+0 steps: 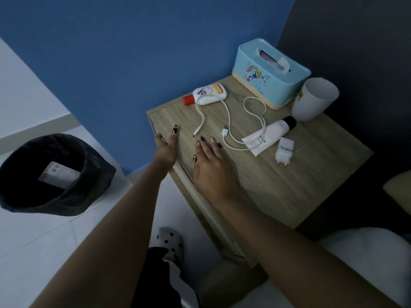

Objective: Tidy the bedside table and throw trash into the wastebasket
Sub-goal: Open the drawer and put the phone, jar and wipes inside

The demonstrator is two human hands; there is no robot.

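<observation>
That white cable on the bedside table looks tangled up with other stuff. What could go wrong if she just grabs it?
The white cable lies over the lotion bottle and the white tube, so a quick pull by the right hand may drag either toward the table edge. The empty white cup stands near the back corner and could tip if bumped.

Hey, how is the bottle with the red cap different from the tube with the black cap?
The red-capped bottle is short and rounded with a colourful label; the black-capped tube is long, slim and plain white. The bottle lies near the table's back edge, the tube further right. The white cable crosses both, and both lie flat.
</observation>
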